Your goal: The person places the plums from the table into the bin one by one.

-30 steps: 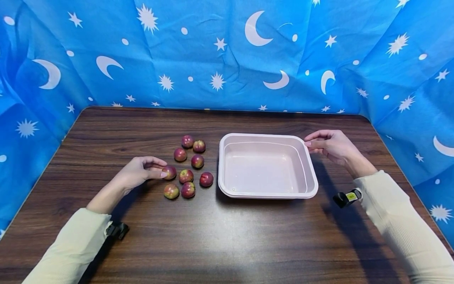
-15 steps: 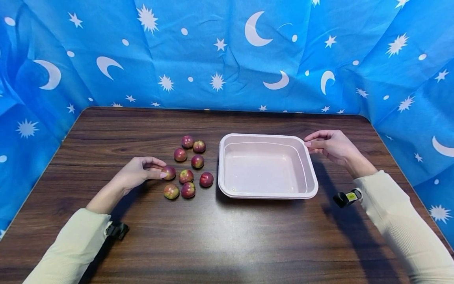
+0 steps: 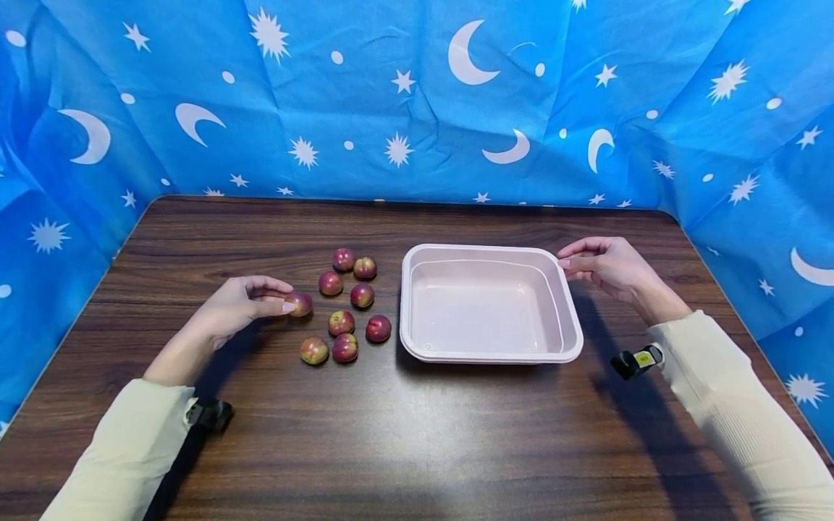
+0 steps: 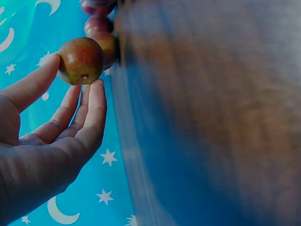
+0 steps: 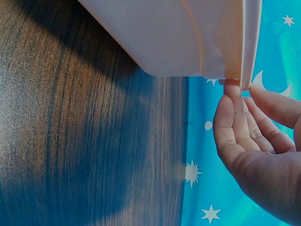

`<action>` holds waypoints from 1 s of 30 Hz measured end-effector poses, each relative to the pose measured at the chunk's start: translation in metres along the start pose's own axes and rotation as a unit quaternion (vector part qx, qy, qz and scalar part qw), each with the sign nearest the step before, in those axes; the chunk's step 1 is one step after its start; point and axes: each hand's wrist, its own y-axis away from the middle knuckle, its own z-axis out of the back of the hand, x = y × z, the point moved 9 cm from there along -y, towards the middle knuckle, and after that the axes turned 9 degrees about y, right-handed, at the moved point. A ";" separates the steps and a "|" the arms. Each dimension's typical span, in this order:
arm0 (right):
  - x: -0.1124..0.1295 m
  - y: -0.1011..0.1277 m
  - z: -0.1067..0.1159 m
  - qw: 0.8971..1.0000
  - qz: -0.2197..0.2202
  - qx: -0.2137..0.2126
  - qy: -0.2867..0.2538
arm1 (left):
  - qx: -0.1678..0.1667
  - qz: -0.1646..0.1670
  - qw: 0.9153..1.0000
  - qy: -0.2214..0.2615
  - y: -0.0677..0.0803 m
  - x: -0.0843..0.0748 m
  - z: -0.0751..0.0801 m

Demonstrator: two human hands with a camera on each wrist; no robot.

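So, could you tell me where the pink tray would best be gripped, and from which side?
Probably by the flat rim of the pink tray, which flares outward all round, so fingers can hook under it. The right side suits: the right hand already touches that rim's far right corner, while the small red fruits crowd the left side. The tray holds nothing, so one long edge should do.

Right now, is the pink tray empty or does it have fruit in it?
Empty. The pink tray shows only its bare bottom; the little red fruits all sit on the table beside it, one pinched in the left hand.
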 end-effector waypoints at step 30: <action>-0.001 -0.001 0.000 1.000 0.005 0.004 0.000 | -0.087 -0.050 0.994 -0.044 -0.002 -0.075 0.029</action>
